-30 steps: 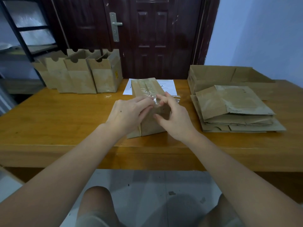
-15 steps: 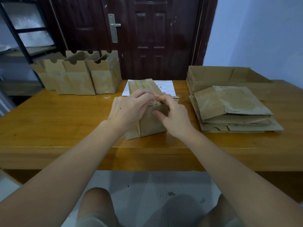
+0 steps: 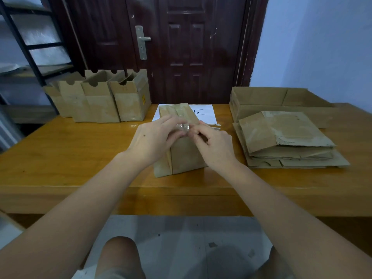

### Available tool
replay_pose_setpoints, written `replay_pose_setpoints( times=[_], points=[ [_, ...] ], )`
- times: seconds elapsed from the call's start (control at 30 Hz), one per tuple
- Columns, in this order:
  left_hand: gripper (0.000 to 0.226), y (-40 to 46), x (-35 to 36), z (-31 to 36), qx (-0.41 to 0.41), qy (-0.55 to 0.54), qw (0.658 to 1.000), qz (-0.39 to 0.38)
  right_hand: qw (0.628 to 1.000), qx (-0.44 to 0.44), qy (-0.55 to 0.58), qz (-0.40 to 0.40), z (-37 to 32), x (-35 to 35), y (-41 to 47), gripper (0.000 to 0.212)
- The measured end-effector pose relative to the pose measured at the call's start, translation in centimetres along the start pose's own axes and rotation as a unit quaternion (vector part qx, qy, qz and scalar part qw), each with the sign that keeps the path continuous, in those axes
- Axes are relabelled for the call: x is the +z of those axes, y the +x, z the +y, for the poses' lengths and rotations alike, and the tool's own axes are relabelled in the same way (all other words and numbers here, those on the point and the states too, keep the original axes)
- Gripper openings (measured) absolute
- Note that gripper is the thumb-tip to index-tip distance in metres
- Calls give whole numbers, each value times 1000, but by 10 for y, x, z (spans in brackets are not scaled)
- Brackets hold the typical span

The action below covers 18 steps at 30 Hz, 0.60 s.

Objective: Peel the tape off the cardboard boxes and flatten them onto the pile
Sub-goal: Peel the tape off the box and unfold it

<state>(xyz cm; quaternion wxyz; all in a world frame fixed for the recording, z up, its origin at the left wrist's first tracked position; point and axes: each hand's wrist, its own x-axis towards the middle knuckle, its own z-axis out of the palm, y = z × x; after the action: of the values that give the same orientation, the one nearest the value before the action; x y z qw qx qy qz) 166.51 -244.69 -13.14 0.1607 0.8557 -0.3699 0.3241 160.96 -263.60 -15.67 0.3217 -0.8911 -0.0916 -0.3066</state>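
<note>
A small brown cardboard box (image 3: 185, 156) stands on the wooden table (image 3: 70, 154) right in front of me, with a strip of clear tape (image 3: 182, 115) running along its top. My left hand (image 3: 155, 138) and my right hand (image 3: 215, 143) meet over the near top edge, and both pinch a crumpled, lifted end of the tape (image 3: 186, 128). To the right lies the pile of flattened boxes (image 3: 287, 141).
Several upright open boxes (image 3: 100, 97) stand in a row at the table's back left. A white sheet of paper (image 3: 205, 114) lies behind the box. A large shallow cardboard tray (image 3: 281, 99) sits at the back right, and a dark door is behind the table.
My fingers have shifted on the box's top edge and a small crumpled end of tape is now lifted between both hands. The box has stayed in place.
</note>
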Motion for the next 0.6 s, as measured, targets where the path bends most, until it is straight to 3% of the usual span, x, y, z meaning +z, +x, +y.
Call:
replay_pose_setpoints(
  times=[0.17, 0.3, 0.43, 0.6],
  points=[
    [38, 18, -10, 1, 32, 64, 995, -65, 999, -28, -32, 10, 6, 5, 2, 20],
    [45, 24, -12, 6, 23, 110, 991, -68, 999, -21, -35, 3, 6, 4, 4, 22],
    [24, 27, -9, 13, 4, 102, 993, -57, 1000, -5, -26, 3, 7, 4, 4, 22],
    [17, 22, -2, 12, -20, 104, 994, -42, 1000, -16, -10, -1, 8, 2, 0, 23]
  ],
)
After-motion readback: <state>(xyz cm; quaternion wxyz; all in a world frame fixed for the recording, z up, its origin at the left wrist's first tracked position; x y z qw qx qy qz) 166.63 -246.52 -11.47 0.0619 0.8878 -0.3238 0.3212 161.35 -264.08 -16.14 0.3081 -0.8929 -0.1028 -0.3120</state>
